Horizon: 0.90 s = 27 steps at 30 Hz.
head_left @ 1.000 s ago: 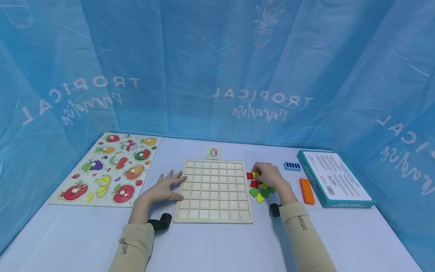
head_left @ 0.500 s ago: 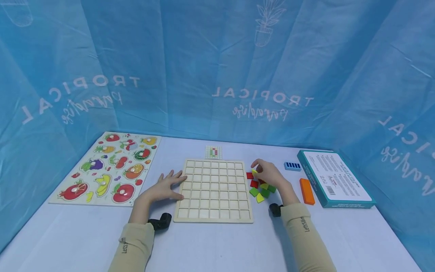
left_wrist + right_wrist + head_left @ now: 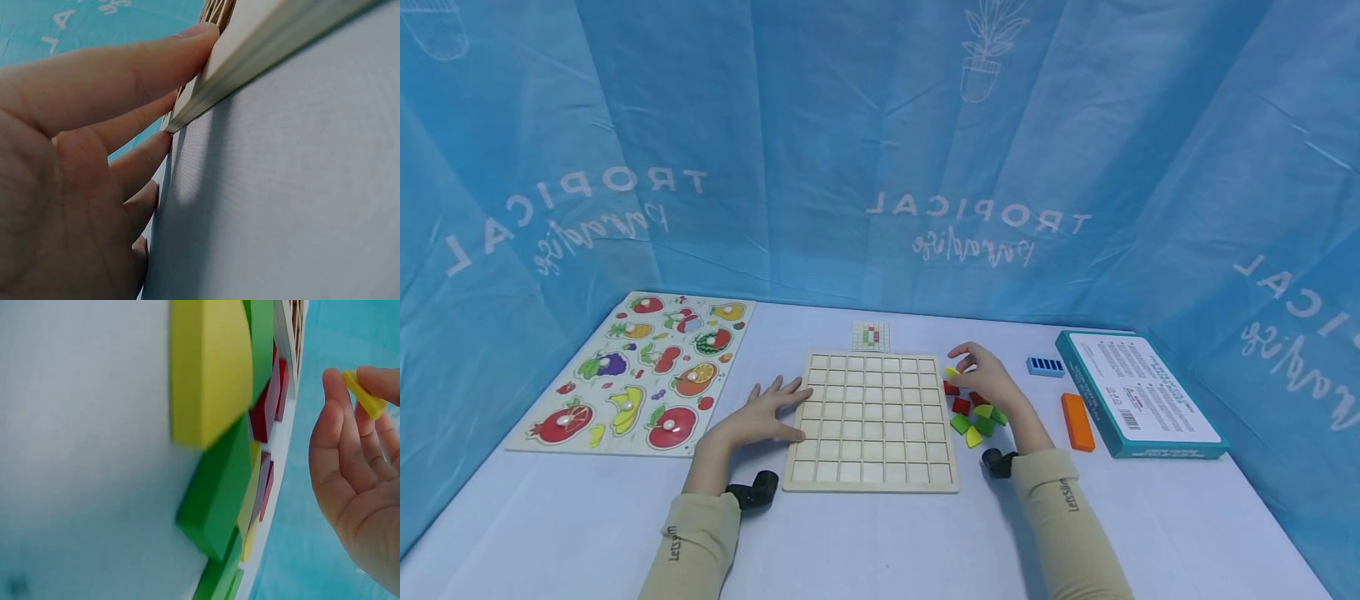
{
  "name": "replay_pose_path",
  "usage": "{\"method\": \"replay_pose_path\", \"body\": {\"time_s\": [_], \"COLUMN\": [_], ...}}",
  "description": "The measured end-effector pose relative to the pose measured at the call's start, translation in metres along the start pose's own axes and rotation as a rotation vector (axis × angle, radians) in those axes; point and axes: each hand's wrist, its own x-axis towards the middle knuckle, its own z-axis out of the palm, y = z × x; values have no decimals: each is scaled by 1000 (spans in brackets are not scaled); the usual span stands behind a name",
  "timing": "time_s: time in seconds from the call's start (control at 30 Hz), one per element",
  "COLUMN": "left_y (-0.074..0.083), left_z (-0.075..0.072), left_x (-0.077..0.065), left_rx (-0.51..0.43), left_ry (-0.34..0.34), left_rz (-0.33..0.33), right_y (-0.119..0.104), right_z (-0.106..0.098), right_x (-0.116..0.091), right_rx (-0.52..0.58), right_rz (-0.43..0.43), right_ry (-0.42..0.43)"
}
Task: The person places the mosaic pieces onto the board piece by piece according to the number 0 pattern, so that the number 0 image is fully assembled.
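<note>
A square wooden grid board (image 3: 872, 421) lies in the middle of the table in the head view. My left hand (image 3: 758, 417) rests at its left edge with fingers spread, thumb and fingertips touching the rim. In the left wrist view the thumb (image 3: 150, 69) lies against the board's side (image 3: 231, 75). Right of the board, my right hand (image 3: 988, 379) pinches a yellow quarter-round block (image 3: 364, 395) between thumb and fingers, raised above the table. Beneath it sits a loose pile of red, green and yellow blocks, among them a green block (image 3: 215, 487) and a red block (image 3: 961, 406).
A small pattern card (image 3: 871, 337) lies behind the board. At the left is a fruit puzzle board (image 3: 647, 375). To the right lie a blue striped block (image 3: 1045, 367), an orange bar (image 3: 1078, 422) and a teal box (image 3: 1142, 396). A blue curtain (image 3: 820, 167) hangs behind.
My right hand has lifted the yellow block from the pile and moved slightly up and left toward the board. My left hand has stayed put at the board's edge.
</note>
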Motion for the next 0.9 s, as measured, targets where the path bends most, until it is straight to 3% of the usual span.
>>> {"method": "replay_pose_path", "body": {"time_s": [0.27,0.47,0.9], "left_y": [-1,-1,3], "left_z": [0,1,-1], "left_x": [0,1,-1], "left_rx": [-9,-14,12], "left_ry": [2,3,-6], "left_rz": [11,9,-16], "right_y": [-10,-15,-31], "right_z": [13,23,36], "right_x": [-1,3,6], "right_rx": [66,152,106], "right_rz": [0,-56,-138], "right_ry": [15,-13,-44]}}
